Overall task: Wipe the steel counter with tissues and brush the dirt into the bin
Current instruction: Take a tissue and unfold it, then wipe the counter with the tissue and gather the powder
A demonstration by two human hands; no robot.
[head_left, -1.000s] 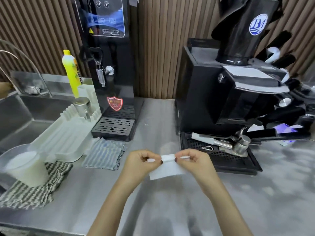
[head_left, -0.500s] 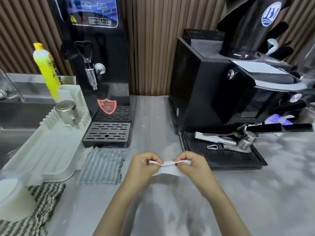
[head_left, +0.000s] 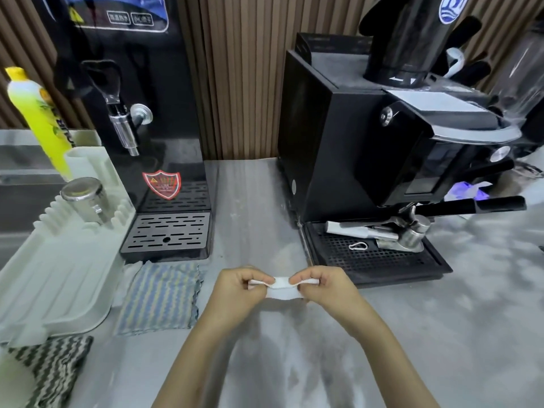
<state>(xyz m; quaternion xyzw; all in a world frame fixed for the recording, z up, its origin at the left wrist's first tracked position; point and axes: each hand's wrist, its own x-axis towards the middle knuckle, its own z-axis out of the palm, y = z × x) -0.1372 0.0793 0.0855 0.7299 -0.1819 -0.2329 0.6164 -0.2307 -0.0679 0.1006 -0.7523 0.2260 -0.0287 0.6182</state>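
A small folded white tissue (head_left: 283,288) is held just above the steel counter (head_left: 441,334) in the middle of the head view. My left hand (head_left: 240,290) pinches its left end and my right hand (head_left: 322,287) pinches its right end, so the tissue is stretched between them. Thumbs and fingertips cover both ends. The counter surface looks smeared and cloudy. No bin or brush is in view.
A black water dispenser (head_left: 141,142) with drip tray (head_left: 167,235) stands back left. A black coffee machine (head_left: 368,142) with a portafilter (head_left: 412,231) on its tray is at right. A striped cloth (head_left: 159,298), white drying rack (head_left: 59,269), steel cup (head_left: 84,198) and yellow bottle (head_left: 38,119) lie left.
The tissue hung as an open sheet a second ago; now it is folded into a narrow strip between both hands. The view has shifted right, and the sink has dropped out of view.
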